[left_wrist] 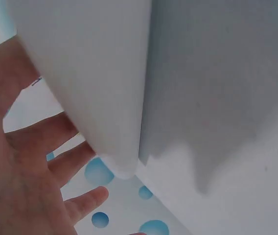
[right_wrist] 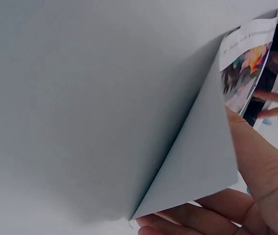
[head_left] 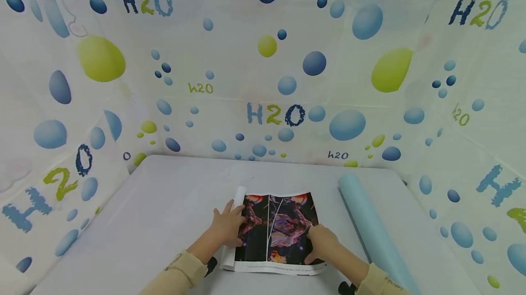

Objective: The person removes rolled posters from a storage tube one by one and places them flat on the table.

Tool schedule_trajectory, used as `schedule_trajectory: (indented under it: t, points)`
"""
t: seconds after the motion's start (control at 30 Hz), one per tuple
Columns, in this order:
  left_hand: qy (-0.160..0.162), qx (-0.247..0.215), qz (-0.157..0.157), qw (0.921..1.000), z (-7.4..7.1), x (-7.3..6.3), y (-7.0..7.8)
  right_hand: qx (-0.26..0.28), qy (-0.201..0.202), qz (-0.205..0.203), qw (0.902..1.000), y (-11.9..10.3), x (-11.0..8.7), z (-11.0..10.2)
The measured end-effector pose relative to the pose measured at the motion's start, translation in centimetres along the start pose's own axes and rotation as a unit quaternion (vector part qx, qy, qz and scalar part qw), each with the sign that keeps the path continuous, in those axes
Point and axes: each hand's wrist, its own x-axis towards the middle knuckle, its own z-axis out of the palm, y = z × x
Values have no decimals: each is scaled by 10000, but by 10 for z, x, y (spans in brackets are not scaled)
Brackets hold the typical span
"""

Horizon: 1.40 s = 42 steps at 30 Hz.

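A printed poster (head_left: 287, 229) with a dark, colourful picture and white borders lies partly unrolled on the table. Its left side is still a white roll (head_left: 239, 200). My left hand (head_left: 225, 227) rests on this roll, fingers spread and fairly straight. In the left wrist view, the roll (left_wrist: 95, 73) crosses in front of the fingertips of my left hand (left_wrist: 26, 181). At the poster's right edge, my right hand (head_left: 325, 243) pinches the sheet. The right wrist view shows the raised white underside (right_wrist: 197, 161) between thumb and fingers of that right hand (right_wrist: 268, 171).
A long light-blue roll (head_left: 371, 229) lies on the white table (head_left: 172, 203) to the right, close to my right forearm. Behind and at both sides hangs a white sheet (head_left: 230, 53) printed with blue and green drops and lettering.
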Motion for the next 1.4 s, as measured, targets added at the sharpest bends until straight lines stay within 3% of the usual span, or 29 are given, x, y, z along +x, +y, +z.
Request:
schedule_trajectory:
  t: [0.23, 0.4, 0.6, 0.77, 0.9, 1.17, 1.4]
  points:
    - [-344, 638, -118, 9973, -15, -9, -8, 156, 72, 14, 9999, 8, -1, -4]
    - [-394, 882, -248, 9950, -15, -14, -17, -216, -40, 71, 9997, 11, -3, -11]
    - [-436, 677, -225, 9965, -2, -15, -28, -663, -102, -210, 9975, 22, 2, -9]
    - [-536, 583, -219, 9966, 2, -15, -33, -479, -528, -520, 9961, 39, 10, -4]
    - [-617, 539, -210, 9964, -2, -17, -32, -240, -951, -430, 9943, 48, 13, -6]
    - [-599, 389, -260, 9971, 1, -16, -35, -547, -1499, -428, 9863, 48, 14, -12]
    - [-603, 321, -264, 9973, 4, -19, -37, -590, -1709, -437, 9825, 52, 15, -11]
